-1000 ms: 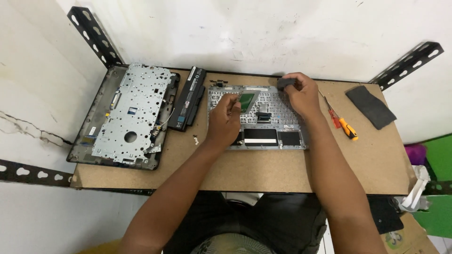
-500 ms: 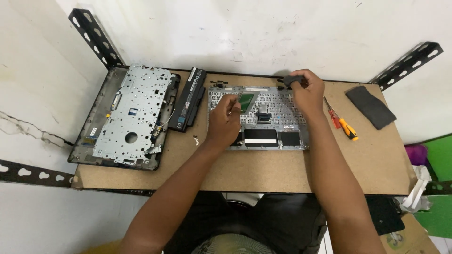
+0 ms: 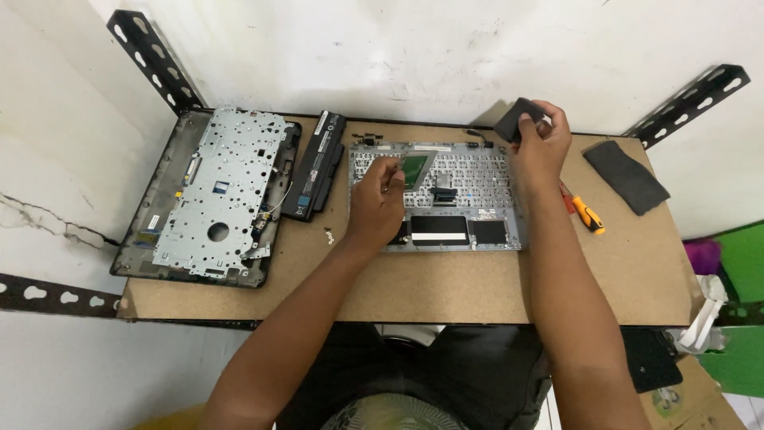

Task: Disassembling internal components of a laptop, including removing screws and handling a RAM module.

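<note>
Head view: you sit at a brown board table (image 3: 446, 295) set against a white wall. Your left hand (image 3: 376, 203) rests on the left part of the upturned laptop palmrest panel (image 3: 461, 191) lying at the middle of the table; its fingers are curled narrow, pinching at the edge of a small green circuit board (image 3: 414, 170) seated in that panel, though you can't tell for sure if the board is lifted or only touched. Your right hand (image 3: 541, 143) is raised over the far right corner of the panel, fingers closed around a small dark grey flat piece (image 3: 513, 123), held clear of the panel near the wall. Left of the panel, just beside it, lies a long black battery pack (image 3: 316, 166), angled. Further left sits the laptop base (image 3: 215, 195) with its silver metal plate up, at the table's left edge. Two tiny screws (image 3: 328, 234) lie between your left wrist and the battery. Right of your right forearm an orange-handled screwdriver (image 3: 587, 213) lies on the table, and far right a dark grey pad (image 3: 626, 177) lies flat, well apart from the panel.
</note>
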